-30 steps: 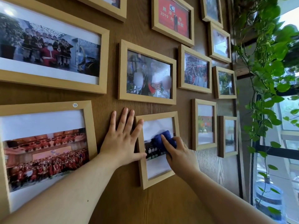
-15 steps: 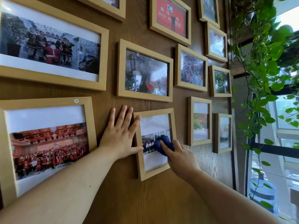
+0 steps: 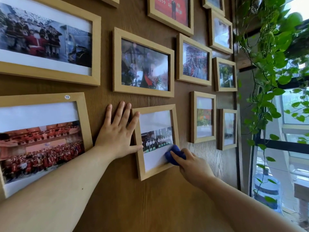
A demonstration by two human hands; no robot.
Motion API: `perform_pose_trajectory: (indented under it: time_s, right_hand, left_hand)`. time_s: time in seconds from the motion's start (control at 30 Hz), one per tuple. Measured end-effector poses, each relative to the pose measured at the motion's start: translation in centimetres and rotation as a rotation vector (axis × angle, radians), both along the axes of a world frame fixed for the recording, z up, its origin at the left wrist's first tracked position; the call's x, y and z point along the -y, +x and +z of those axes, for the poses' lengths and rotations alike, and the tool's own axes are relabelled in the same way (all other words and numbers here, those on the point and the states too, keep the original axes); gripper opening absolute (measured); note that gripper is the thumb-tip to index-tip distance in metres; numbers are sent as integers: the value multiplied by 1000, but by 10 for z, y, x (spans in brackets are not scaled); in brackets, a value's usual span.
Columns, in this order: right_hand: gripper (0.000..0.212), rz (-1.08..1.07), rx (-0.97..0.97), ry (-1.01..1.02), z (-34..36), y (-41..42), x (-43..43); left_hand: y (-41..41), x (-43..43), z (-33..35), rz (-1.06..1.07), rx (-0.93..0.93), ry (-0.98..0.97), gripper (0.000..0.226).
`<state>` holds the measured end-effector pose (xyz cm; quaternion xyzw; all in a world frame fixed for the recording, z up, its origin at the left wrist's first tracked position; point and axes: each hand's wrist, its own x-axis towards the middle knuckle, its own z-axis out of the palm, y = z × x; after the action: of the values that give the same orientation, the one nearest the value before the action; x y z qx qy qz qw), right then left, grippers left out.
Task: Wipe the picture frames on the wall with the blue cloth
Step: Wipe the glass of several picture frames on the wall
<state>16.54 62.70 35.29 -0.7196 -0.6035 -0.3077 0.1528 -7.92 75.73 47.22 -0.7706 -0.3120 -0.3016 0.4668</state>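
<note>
**Blue cloth at lower right corner of small portrait frame**

Blue cloth, bunched into a wad, is pressed against the glass of the small frame at centre of the picture, at the lower right of its glazing and touching the inner edge of the right rail. The right hand enters from lower right, forearm rising diagonally toward the wall. Its fingers are curled over the wad, index finger lying across the top, so the cloth sits under and ahead of the fingertips, grasped between them and the glass.

The left hand enters from lower left. It lies flat on the wooden wall panel, palm down, fingers spread and pointing upward, holding nothing. The forefinger tip rests on the upper left corner of the small frame; the thumb extends right across the frame's left rail.

Count: two hands, one cloth. Twelve light wooden frames are at least partly visible, several cut off by the top edge. The large frame at left centre carries a round label reading 19 on its top rail. The wide frame hangs directly above the small one.

At the right edge: a trailing green plant, windows, and a water bottle at lower right.
</note>
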Motion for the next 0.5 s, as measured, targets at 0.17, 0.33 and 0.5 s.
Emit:
perform_pose_trajectory:
  time_s: [0.17, 0.33, 0.5]
  right_hand:
    - [56, 51, -20, 95, 12, -1, 4]
    - [57, 114, 0, 173, 38, -10, 7]
    - [60, 160, 87, 278, 84, -18, 15]
  left_hand:
    - [-1, 5, 1, 10, -5, -25, 115]
    - [-5, 11, 4, -1, -12, -71, 113]
    - [-8, 21, 10, -59, -2, -161, 104]
